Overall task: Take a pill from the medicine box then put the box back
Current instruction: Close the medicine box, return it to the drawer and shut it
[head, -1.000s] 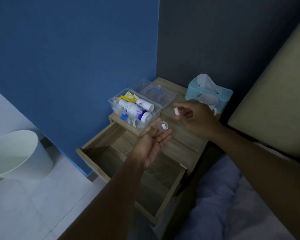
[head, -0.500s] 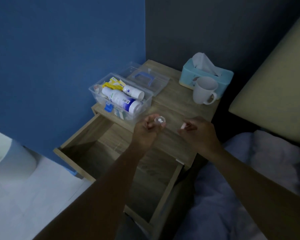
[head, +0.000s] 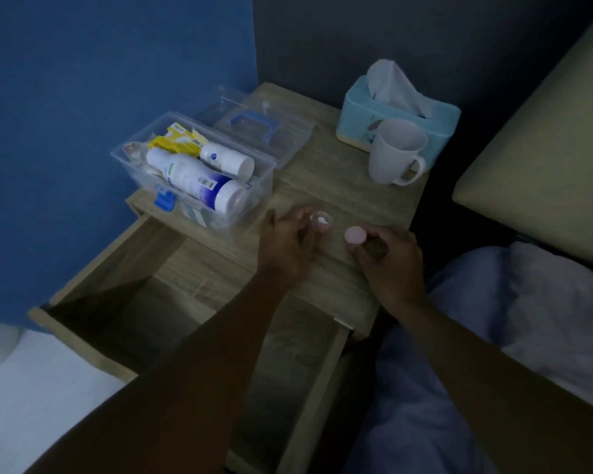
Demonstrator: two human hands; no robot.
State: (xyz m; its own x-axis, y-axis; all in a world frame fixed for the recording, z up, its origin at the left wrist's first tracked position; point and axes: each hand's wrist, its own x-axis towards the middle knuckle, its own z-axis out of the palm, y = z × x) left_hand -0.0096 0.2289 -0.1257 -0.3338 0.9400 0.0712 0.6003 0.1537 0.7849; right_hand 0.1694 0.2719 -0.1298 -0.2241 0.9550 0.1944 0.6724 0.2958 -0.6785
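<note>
The clear plastic medicine box (head: 261,186) stands open at the nightstand's left front, with white bottles and a yellow packet inside. Its clear lid (head: 288,138) with a blue handle lies just behind it. My left hand (head: 288,244) holds a small clear pill container (head: 321,221) in its fingertips, low over the nightstand top beside the box; white pills show inside. My right hand (head: 389,256) is a little to the right, its fingers closed on a round pink cap (head: 355,234). The two hands are apart.
A white mug (head: 392,159) and a light blue tissue box (head: 360,114) stand at the back right of the wooden nightstand (head: 339,186). The drawer (head: 158,302) below is pulled open under my left forearm. A bed with pale bedding (head: 528,302) lies to the right.
Both hands have come down and toward me, to just over the nightstand's front edge. The pink cap now shows in my right fingers. The view has tilted downward.
</note>
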